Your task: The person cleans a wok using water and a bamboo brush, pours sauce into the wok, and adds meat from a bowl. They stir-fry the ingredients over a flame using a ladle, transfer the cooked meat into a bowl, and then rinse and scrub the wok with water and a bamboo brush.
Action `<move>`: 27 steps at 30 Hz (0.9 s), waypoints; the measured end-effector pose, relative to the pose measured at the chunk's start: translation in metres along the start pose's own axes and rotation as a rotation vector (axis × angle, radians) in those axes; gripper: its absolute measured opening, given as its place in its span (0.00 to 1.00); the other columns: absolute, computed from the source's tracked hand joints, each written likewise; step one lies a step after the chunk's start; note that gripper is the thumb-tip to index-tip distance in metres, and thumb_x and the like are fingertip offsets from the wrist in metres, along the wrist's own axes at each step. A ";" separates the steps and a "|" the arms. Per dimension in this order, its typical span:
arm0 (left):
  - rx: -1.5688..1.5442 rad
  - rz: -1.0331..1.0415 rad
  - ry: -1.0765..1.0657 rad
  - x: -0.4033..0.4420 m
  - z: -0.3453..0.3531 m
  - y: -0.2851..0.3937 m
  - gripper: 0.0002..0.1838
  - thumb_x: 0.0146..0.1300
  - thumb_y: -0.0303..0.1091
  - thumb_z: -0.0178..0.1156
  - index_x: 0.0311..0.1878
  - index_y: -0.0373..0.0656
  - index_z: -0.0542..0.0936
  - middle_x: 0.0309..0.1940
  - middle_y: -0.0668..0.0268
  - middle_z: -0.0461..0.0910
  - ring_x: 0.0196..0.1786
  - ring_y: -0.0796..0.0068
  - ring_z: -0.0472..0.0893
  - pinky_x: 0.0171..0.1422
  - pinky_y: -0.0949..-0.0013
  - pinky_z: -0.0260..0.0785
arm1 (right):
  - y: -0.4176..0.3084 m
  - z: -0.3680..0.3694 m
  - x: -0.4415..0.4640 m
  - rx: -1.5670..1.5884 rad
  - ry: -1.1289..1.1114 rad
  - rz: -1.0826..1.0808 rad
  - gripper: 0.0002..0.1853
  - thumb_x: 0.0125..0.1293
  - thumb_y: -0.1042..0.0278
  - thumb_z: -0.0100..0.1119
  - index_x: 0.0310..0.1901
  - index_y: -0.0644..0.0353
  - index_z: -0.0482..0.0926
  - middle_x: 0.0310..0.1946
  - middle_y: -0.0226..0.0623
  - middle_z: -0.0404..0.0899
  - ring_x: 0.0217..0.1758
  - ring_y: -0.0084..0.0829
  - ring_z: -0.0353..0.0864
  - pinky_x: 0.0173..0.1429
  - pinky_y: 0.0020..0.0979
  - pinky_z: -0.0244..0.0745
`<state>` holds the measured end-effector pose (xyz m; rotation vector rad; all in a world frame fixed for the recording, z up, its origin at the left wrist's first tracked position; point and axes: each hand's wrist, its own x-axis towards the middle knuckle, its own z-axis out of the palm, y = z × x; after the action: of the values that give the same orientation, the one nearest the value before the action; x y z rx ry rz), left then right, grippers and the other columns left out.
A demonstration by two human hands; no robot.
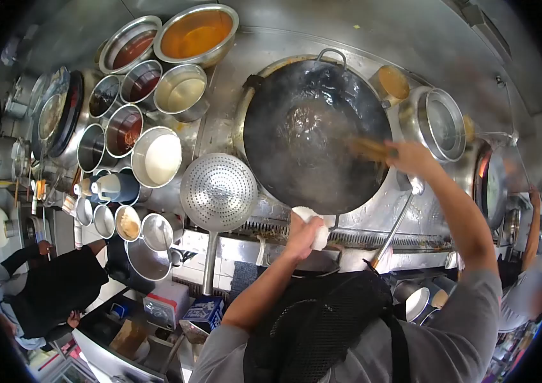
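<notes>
Wok (271, 159) is sitting on the steel surface (220, 131), steaming, dark liquid pooling in its middle. Left hand (303, 235) is clamping a folded white cloth (321, 239) at the near rim, the wok lying just beyond it; cannot tell whether a handle is hiding underneath. Right hand (411, 159) is closing around a wooden brush (373, 150), blurring, at the right rim; the wok is spreading leftward from that hand. Bristles are pointing inward, contact unclear. Perforated strainer (218, 191) is lying left of the wok.
</notes>
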<state>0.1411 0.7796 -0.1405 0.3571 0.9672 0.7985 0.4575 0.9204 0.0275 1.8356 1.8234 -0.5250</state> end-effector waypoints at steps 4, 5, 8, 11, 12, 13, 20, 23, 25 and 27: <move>0.009 -0.067 0.033 0.004 -0.004 -0.014 0.23 0.62 0.20 0.62 0.59 0.40 0.68 0.48 0.60 0.78 0.49 0.66 0.84 0.48 0.59 0.83 | -0.076 0.026 0.078 0.223 0.223 0.067 0.35 0.71 0.44 0.63 0.77 0.48 0.71 0.53 0.57 0.87 0.58 0.61 0.86 0.66 0.52 0.81; -0.002 -0.032 0.095 0.003 -0.002 -0.015 0.23 0.62 0.20 0.62 0.59 0.40 0.68 0.49 0.60 0.78 0.49 0.66 0.84 0.48 0.59 0.82 | -0.097 0.033 0.078 0.264 0.251 0.121 0.35 0.72 0.46 0.62 0.77 0.48 0.70 0.52 0.59 0.87 0.57 0.62 0.86 0.66 0.53 0.81; 0.000 -0.025 0.093 0.004 -0.005 -0.017 0.24 0.62 0.20 0.62 0.60 0.40 0.68 0.50 0.60 0.78 0.49 0.66 0.84 0.48 0.59 0.82 | -0.100 0.048 0.052 0.355 0.125 0.097 0.36 0.72 0.46 0.62 0.78 0.47 0.69 0.55 0.59 0.86 0.61 0.60 0.85 0.66 0.55 0.80; -0.002 0.038 0.059 0.000 -0.004 -0.012 0.25 0.63 0.23 0.65 0.58 0.37 0.64 0.49 0.57 0.75 0.46 0.67 0.82 0.45 0.60 0.82 | -0.070 0.030 -0.009 0.096 0.013 0.126 0.36 0.71 0.45 0.63 0.78 0.47 0.70 0.57 0.57 0.85 0.62 0.56 0.85 0.67 0.52 0.80; -0.005 0.029 0.058 -0.001 -0.005 -0.013 0.25 0.63 0.23 0.65 0.58 0.37 0.64 0.49 0.57 0.75 0.46 0.67 0.82 0.45 0.60 0.82 | -0.060 0.022 -0.021 -0.004 -0.040 0.174 0.36 0.71 0.46 0.63 0.78 0.47 0.71 0.57 0.56 0.85 0.62 0.55 0.85 0.67 0.50 0.80; -0.002 0.026 0.057 0.001 -0.004 -0.014 0.24 0.63 0.23 0.64 0.58 0.37 0.64 0.49 0.57 0.75 0.46 0.67 0.82 0.44 0.60 0.82 | -0.050 0.012 -0.021 -0.009 -0.045 0.173 0.36 0.71 0.46 0.63 0.78 0.47 0.71 0.57 0.56 0.85 0.62 0.55 0.85 0.67 0.50 0.80; 0.014 -0.006 0.045 0.004 -0.007 -0.017 0.23 0.62 0.21 0.62 0.59 0.40 0.66 0.51 0.59 0.77 0.50 0.67 0.82 0.49 0.60 0.82 | -0.097 0.005 0.082 0.233 0.142 0.135 0.34 0.72 0.45 0.64 0.75 0.49 0.73 0.55 0.54 0.87 0.60 0.54 0.86 0.66 0.52 0.81; 0.013 -0.074 0.062 -0.007 -0.001 -0.001 0.24 0.62 0.20 0.62 0.60 0.40 0.66 0.52 0.59 0.76 0.51 0.67 0.82 0.49 0.60 0.82 | -0.106 0.027 0.056 0.272 0.279 0.141 0.35 0.71 0.45 0.64 0.75 0.49 0.73 0.53 0.55 0.88 0.56 0.55 0.88 0.64 0.52 0.83; -0.008 -0.047 0.057 -0.003 -0.003 -0.008 0.25 0.63 0.21 0.62 0.62 0.40 0.66 0.52 0.59 0.76 0.51 0.66 0.82 0.49 0.60 0.82 | -0.105 -0.001 0.011 0.476 -0.152 0.246 0.36 0.69 0.44 0.65 0.76 0.47 0.73 0.53 0.56 0.87 0.56 0.53 0.89 0.63 0.50 0.83; -0.034 -0.024 0.061 -0.004 -0.003 -0.005 0.26 0.63 0.21 0.62 0.63 0.40 0.65 0.53 0.59 0.76 0.51 0.66 0.82 0.49 0.60 0.82 | -0.071 0.009 -0.015 0.388 -0.210 0.177 0.37 0.67 0.43 0.66 0.76 0.45 0.75 0.53 0.56 0.87 0.55 0.50 0.89 0.63 0.48 0.83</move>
<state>0.1400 0.7732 -0.1426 0.2926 1.0121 0.8067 0.3870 0.9013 0.0240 2.0735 1.4781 -1.0182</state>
